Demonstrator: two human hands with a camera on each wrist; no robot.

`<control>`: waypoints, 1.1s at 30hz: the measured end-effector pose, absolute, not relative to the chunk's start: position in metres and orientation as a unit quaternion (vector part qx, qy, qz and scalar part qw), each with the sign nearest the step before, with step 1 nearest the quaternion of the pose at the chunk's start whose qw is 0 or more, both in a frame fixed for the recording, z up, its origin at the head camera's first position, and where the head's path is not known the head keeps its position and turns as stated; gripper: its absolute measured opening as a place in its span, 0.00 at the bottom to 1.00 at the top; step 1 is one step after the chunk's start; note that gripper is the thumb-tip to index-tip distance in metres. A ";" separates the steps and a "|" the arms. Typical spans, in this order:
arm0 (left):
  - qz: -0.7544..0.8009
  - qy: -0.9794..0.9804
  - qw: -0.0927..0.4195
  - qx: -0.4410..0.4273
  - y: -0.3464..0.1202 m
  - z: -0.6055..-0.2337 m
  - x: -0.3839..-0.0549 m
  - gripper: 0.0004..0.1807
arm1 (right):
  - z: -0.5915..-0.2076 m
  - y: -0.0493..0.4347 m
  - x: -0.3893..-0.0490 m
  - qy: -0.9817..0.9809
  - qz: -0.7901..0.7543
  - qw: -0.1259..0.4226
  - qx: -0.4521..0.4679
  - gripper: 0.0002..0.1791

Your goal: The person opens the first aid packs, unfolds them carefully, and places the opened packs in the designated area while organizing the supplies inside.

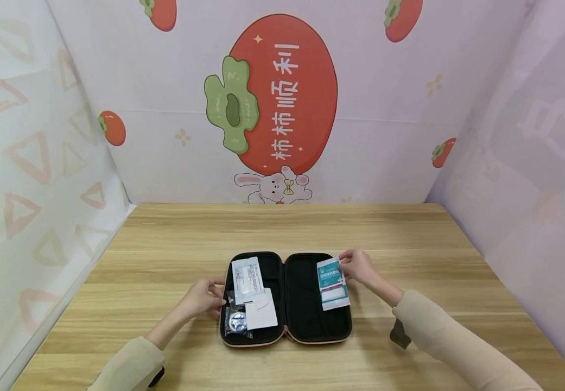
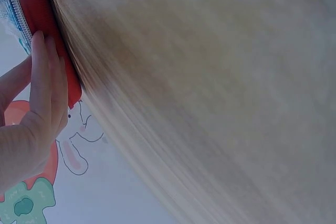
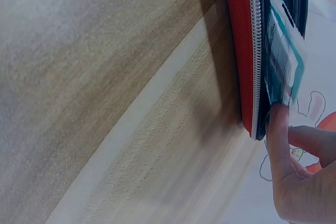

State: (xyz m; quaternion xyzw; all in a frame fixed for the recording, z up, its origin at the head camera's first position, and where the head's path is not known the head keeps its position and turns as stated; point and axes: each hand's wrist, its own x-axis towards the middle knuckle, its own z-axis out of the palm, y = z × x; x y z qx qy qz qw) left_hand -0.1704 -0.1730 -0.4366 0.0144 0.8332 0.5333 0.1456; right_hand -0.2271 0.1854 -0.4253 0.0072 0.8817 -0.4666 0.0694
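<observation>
An unzipped case [image 1: 306, 298] lies spread flat on the table, black inside and red along its outer side in the wrist views. My right hand [image 1: 357, 266] pinches the upper right corner of a teal and white packet [image 1: 330, 276], which slants over the right half. At the left edge, my left hand [image 1: 203, 297] rests its nearly straight fingers [image 2: 42, 82] against the case's red side. The left half holds a white printed packet [image 1: 248, 279], a white square packet [image 1: 261, 315] and a clear bag with a round white item [image 1: 237, 322].
The wood-grain table [image 1: 282, 228] extends around the case. A printed cloth [image 1: 385, 136] with persimmon drawings stands behind it, and pale cloths hang at both sides. A dark strap piece [image 1: 400, 334] shows under the right sleeve.
</observation>
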 end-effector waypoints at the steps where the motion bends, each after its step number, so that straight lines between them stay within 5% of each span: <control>1: 0.534 0.833 0.146 0.014 -0.173 -0.437 -0.170 0.28 | -0.426 0.185 -0.227 0.883 -0.464 0.071 0.008 0.12; 33: 0.537 0.831 0.145 0.013 -0.172 -0.437 -0.171 0.29 | -0.437 0.150 -0.228 0.841 -0.524 0.131 0.042 0.07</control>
